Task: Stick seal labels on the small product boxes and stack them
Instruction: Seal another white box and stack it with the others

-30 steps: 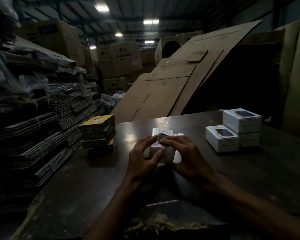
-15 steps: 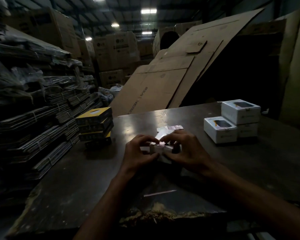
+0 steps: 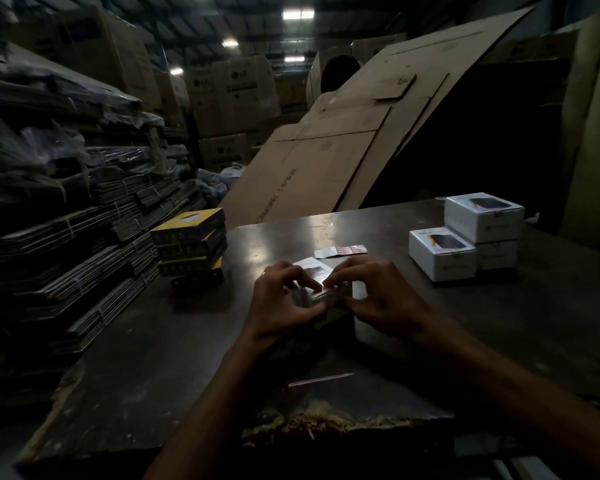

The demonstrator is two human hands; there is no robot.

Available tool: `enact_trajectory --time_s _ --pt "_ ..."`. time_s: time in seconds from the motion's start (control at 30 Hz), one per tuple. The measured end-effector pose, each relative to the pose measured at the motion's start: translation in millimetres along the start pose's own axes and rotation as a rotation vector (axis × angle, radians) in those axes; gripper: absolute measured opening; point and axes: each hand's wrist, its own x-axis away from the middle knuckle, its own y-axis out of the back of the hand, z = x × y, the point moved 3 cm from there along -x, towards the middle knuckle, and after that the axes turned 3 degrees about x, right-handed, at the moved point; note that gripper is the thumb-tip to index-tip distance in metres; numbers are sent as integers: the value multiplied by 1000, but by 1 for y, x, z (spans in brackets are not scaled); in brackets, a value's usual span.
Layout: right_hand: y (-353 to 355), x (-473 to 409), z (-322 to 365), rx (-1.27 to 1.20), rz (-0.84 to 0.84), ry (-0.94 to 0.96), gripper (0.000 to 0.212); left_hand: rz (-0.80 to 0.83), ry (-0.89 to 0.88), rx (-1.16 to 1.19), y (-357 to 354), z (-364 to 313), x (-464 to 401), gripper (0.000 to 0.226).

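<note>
On the dark table (image 3: 499, 334), my left hand (image 3: 278, 301) and my right hand (image 3: 378, 296) both curl round a small white product box (image 3: 311, 266). The box lies low on the table in shadow, mostly hidden by my fingers. My fingertips meet at its near top edge. Whether a seal label is under them I cannot tell. A strip of seal labels (image 3: 342, 251) lies just behind the box. At the right stand three white boxes: one (image 3: 442, 254) in front and two stacked (image 3: 484, 216) behind it.
A pile of yellow-and-black flat boxes (image 3: 189, 247) stands at the table's left edge. Bundled flat cartons (image 3: 66, 237) fill the left side. Large cardboard sheets (image 3: 326, 161) lean behind the table. The near table edge (image 3: 326, 420) is chipped, with a thin stick (image 3: 321, 379) lying nearby.
The box has gone from upright with its printed face showing to low on the table under my fingers. Both hands stayed on it and dropped with it.
</note>
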Motion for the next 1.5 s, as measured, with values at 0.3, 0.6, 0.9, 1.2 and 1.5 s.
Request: enact_trajectory --time_s 0.3,0.6,0.9,1.2,1.5 --pt "9 -1 3 -110 81 69 25 141 102 -156 3 10 1 75" --pt "14 -1 3 -121 85 71 20 123 79 -193 3 20 2 86" --pt "11 1 -3 -148 13 -146 20 33 47 -383 13 8 2 99" --pt "2 0 -4 -401 26 -362 24 -84 82 -550 13 -16 4 94" --pt "-2 5 -6 -600 83 -586 19 -67 84 -593 10 -19 4 96"
